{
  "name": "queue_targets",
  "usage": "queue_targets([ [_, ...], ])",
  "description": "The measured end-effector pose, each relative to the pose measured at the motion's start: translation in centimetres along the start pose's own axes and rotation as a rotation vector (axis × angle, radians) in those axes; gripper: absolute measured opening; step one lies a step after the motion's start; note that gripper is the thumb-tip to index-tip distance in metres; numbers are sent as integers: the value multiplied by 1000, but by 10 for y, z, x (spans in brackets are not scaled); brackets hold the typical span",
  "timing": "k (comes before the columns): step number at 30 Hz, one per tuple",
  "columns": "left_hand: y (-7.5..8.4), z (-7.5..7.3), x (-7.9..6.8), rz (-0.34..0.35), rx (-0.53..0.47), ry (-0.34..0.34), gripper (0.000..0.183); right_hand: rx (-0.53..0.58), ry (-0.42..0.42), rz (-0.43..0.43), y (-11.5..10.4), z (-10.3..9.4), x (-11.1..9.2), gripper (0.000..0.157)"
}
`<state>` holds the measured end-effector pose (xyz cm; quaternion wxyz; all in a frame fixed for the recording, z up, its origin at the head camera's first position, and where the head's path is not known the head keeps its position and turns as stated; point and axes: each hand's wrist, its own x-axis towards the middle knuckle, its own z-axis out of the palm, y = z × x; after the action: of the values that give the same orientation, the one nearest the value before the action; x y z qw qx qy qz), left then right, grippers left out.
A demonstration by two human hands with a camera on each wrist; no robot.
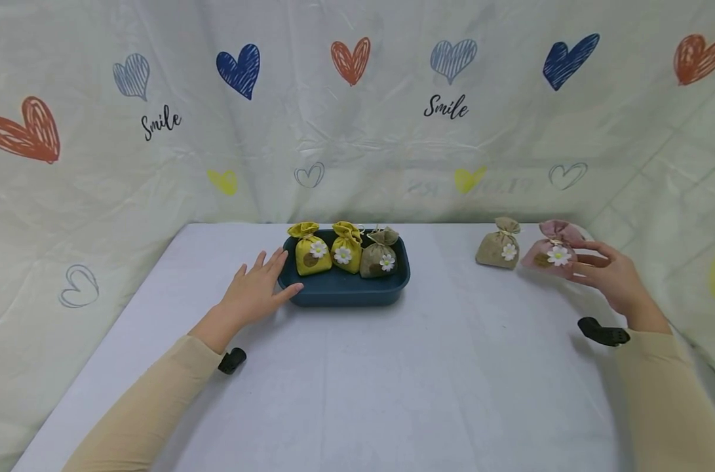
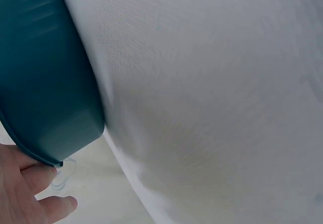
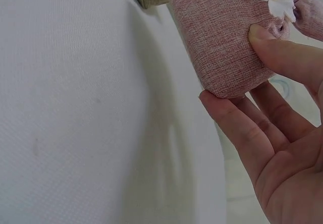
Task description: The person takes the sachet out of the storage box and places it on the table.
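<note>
My right hand [image 1: 613, 278] grips a pink drawstring pouch [image 1: 547, 251] with a white daisy at its side. In the right wrist view the thumb presses on the pink cloth [image 3: 217, 42] near the flower, and the fingers lie along the pouch's edge. Beside it stands a beige pouch [image 1: 497, 248], also with a daisy. My left hand [image 1: 253, 288] is spread at the left end of a dark blue tray [image 1: 345, 296], fingers at the rim. Inside the tray, side by side, are two yellow pouches [image 1: 312, 262] and a grey-beige pouch [image 1: 378, 259].
A white cloth covers the table [image 1: 357, 387]. Behind it hangs a pale curtain [image 1: 386, 137] printed with hearts and the word Smile. A black wrist device [image 1: 232, 361] sits under the left cuff, and a similar one [image 1: 601, 332] under the right.
</note>
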<state>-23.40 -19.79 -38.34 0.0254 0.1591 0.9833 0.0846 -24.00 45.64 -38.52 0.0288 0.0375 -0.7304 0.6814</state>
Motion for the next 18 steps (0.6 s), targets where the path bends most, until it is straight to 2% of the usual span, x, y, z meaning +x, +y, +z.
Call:
queue_targets([
  [8,-2,2,-1,-2,-3,2,91,-110,-15,51,1,-5,9,39],
  [18,0,3,-1,4,-11,-7,90,-89,-68,78,12,-12,14,44],
])
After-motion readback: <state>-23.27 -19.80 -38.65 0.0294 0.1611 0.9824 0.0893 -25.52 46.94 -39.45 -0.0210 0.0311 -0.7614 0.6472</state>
